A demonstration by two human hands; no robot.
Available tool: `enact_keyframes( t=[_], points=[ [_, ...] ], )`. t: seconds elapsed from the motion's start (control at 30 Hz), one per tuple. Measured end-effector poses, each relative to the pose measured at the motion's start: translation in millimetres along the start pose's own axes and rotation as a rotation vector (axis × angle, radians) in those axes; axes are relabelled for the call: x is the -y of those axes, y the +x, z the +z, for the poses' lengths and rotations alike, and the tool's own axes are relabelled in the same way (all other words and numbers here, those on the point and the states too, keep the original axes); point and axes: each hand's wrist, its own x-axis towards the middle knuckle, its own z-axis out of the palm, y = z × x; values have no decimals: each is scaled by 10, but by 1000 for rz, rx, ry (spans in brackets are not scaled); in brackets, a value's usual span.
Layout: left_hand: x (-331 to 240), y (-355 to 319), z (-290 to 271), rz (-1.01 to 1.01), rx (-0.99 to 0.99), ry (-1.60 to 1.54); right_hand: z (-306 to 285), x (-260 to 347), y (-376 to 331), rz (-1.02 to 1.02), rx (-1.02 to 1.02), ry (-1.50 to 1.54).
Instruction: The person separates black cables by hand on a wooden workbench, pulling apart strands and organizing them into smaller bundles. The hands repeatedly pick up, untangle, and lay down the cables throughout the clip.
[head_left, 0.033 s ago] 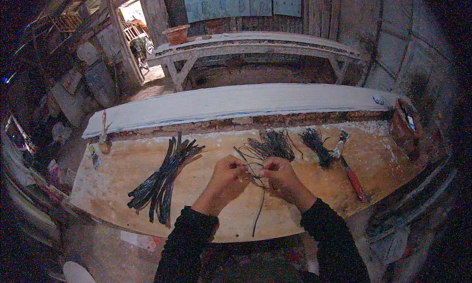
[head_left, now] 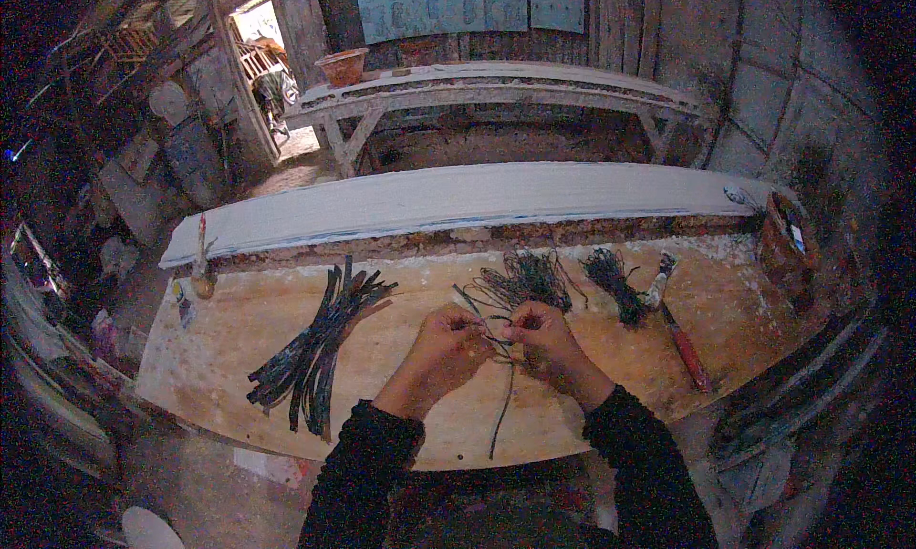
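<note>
Above the middle of a wooden board, my left hand [head_left: 447,345] pinches a thin dark strip [head_left: 502,411] between thumb and fingers. My right hand [head_left: 546,343] is closed on the same strip close by, and the strip bends and crosses itself between the fingertips. One end trails down toward the board's near edge; another sticks up past my left fingers. A bundle of flat black strips [head_left: 310,353] lies to the left. Just beyond my right hand is a tangled heap of thin dark cords [head_left: 530,278], with a smaller bunch of them [head_left: 615,287] further right.
A red-handled tool [head_left: 685,351] lies on the board [head_left: 219,358] at the right. A long white slab [head_left: 458,194] runs along the far side. A brown container [head_left: 790,239] stands at the far right; a small brush-like tool [head_left: 202,263] is at the far left. Behind is a bench [head_left: 496,93].
My left fingertips have shifted slightly right and down along the strip, and the bend between my hands has changed shape a little. My right hand stays almost in place.
</note>
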Motion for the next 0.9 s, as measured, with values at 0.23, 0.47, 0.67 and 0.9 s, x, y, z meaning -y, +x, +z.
enact_keyframes(
  t=[0.23, 0.47, 0.67, 0.9],
  points=[
    [102, 33, -149, -109, 508, 403, -103, -304, 241, -251, -226, -117],
    [220, 245, -389, 84, 187, 351, -90, -288, 241, -169, -298, -109],
    [-41, 225, -323, 154, -177, 241, -208, -397, 284, -426, -112, -382],
    [0, 123, -188, 130, -235, -28, 171, 132, -244, 78, 367, 156]
  ],
)
